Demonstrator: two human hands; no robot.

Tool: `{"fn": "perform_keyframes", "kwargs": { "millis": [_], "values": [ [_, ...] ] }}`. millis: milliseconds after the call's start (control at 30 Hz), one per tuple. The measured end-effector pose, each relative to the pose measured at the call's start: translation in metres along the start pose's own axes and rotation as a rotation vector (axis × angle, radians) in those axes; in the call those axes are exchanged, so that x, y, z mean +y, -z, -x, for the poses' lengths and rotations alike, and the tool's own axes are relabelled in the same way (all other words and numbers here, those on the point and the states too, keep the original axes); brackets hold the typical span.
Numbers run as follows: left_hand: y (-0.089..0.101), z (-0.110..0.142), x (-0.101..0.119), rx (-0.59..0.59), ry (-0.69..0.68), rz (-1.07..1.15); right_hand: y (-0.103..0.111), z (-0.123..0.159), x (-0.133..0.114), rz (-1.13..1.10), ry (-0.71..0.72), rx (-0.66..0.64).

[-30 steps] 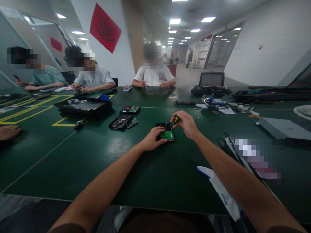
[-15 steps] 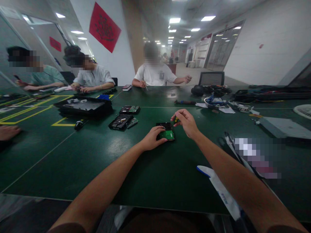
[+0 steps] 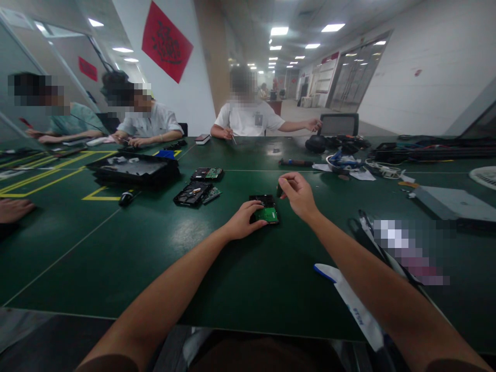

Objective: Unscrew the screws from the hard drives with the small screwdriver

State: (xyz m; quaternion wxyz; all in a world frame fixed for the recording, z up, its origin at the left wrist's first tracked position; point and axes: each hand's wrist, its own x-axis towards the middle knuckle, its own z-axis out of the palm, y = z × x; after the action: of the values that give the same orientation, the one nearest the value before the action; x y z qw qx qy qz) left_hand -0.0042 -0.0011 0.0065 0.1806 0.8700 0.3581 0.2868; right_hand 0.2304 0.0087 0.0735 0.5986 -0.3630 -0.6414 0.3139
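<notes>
My left hand (image 3: 246,220) is closed around the near left side of a hard drive (image 3: 267,215), thumb along its front edge and fingers over the top. The drive lies flat on the green table, its green circuit board facing up and its far part black. Above and right of the drive, my right hand (image 3: 298,195) is raised and pinches a short dark screwdriver (image 3: 279,190). Only its handle end shows between the fingertips; the shaft cannot be made out. It is apart from the drive.
Left of the drive lie a black drive casing (image 3: 192,194), a loose circuit board (image 3: 211,195) and another hard drive (image 3: 207,174). A black tray (image 3: 135,170) stands farther left. Cables (image 3: 343,161) and a grey metal case (image 3: 451,201) are at right. Several people sit around the table.
My right hand has turned slightly, and the yellow on the screwdriver handle no longer shows. My left hand and the drive stay put. The person opposite has stretched an arm farther to the right.
</notes>
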Motion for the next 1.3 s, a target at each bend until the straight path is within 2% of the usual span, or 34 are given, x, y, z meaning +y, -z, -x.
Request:
{"fn": "perform_keyframes", "kwargs": {
  "millis": [167,400,633,800,933,1300],
  "values": [
    [0.001,0.000,0.001,0.001,-0.001,0.003,0.000,0.005,-0.003,0.210,0.147,0.111],
    [0.001,0.000,0.002,0.011,-0.006,-0.004,0.001,0.009,-0.001,0.497,0.422,0.130],
    [0.000,0.000,0.002,0.015,-0.009,-0.003,0.002,0.010,0.003,0.641,0.613,0.102],
    [0.001,0.000,0.003,0.012,0.003,0.009,0.003,0.007,0.005,0.622,0.646,0.106],
    [0.000,0.000,0.002,0.012,0.000,0.008,0.004,0.006,0.006,0.633,0.613,0.132],
    [0.001,0.000,0.004,0.005,0.007,0.009,0.003,0.008,0.004,0.662,0.563,0.101]
  ]
}}
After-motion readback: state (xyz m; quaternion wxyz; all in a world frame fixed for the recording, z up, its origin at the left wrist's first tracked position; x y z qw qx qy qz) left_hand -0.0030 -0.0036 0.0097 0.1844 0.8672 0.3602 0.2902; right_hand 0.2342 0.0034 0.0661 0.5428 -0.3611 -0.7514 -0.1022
